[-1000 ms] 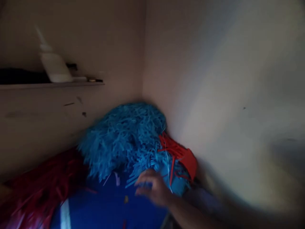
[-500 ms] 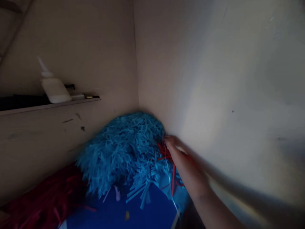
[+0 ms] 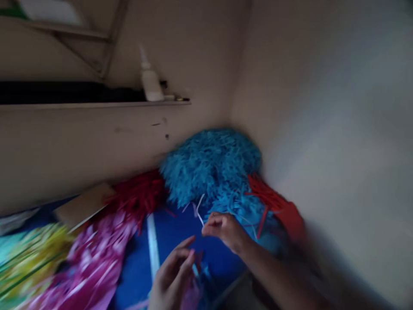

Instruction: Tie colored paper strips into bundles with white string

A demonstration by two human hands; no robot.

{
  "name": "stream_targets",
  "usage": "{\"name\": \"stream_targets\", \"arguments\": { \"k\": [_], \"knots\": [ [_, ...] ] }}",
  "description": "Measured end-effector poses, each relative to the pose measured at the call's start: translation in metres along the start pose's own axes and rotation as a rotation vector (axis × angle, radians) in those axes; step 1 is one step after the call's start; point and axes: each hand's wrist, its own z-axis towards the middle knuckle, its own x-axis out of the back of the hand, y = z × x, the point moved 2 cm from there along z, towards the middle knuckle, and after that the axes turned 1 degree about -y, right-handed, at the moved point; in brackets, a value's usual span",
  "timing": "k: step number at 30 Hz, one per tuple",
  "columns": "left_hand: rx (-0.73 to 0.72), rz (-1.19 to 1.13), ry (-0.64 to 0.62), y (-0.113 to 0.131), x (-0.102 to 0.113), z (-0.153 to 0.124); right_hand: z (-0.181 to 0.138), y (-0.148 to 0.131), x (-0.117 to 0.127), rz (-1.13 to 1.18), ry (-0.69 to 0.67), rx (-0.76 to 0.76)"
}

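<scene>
My right hand [image 3: 222,230] is in the middle of the view, thumb and fingers pinched on a thin white string [image 3: 200,215] whose end sticks up. Close by on the lower left, my left hand [image 3: 176,269] has its thumb and fingers bent together around fringed paper strips [image 3: 192,292], pink and blue, partly hidden below the fingers and blurred. Behind both hands lies a big heap of blue fringed paper [image 3: 213,163]. Orange-red fringed paper [image 3: 267,196] rests against the heap's right side.
Dark red fringe [image 3: 145,193], pink fringe [image 3: 97,254] and yellow fringe [image 3: 41,254] line the left of the blue table [image 3: 174,228], with a brown card [image 3: 85,204] by the wall. Above, a wall shelf [image 3: 97,104] carries a white squeeze bottle [image 3: 151,84]. Walls meet behind the heap.
My right hand has drawn back from beside the blue heap toward me, with the white string in its fingers. My left hand has come into view. The view has swung left.
</scene>
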Motion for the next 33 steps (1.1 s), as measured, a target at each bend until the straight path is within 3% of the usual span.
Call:
{"name": "stream_targets", "arguments": {
  "k": [2,5,8,11,13,16,19,30,33],
  "knots": [
    [0.144,-0.140,-0.084,0.000,-0.002,0.000,-0.020,-0.001,-0.041,0.089,-0.129,0.010],
    [0.211,-0.206,-0.060,-0.008,0.010,-0.005,-0.029,0.006,-0.078,0.424,-0.207,-0.206],
    [0.254,-0.186,-0.028,-0.020,0.025,-0.016,-0.021,0.010,-0.094,0.848,-0.189,-0.421],
    [0.306,-0.273,0.050,-0.030,0.037,-0.025,-0.015,0.002,-0.094,0.988,-0.191,-0.474],
    [0.342,-0.432,0.163,-0.033,0.044,-0.028,-0.018,-0.006,-0.089,0.834,-0.138,-0.366],
    [0.418,-0.656,0.316,-0.032,0.052,-0.029,-0.033,-0.014,-0.086,0.343,-0.100,-0.092],
    [0.484,-0.753,0.351,-0.030,0.054,-0.028,-0.051,-0.016,-0.092,0.008,-0.155,0.086],
    [0.424,-0.705,0.260,-0.034,0.045,-0.032,-0.057,-0.013,-0.105,-0.206,-0.122,0.195],
    [0.319,-0.533,0.243,-0.034,0.045,-0.033,-0.060,-0.017,-0.103,-0.260,-0.221,0.197]
  ]
}}
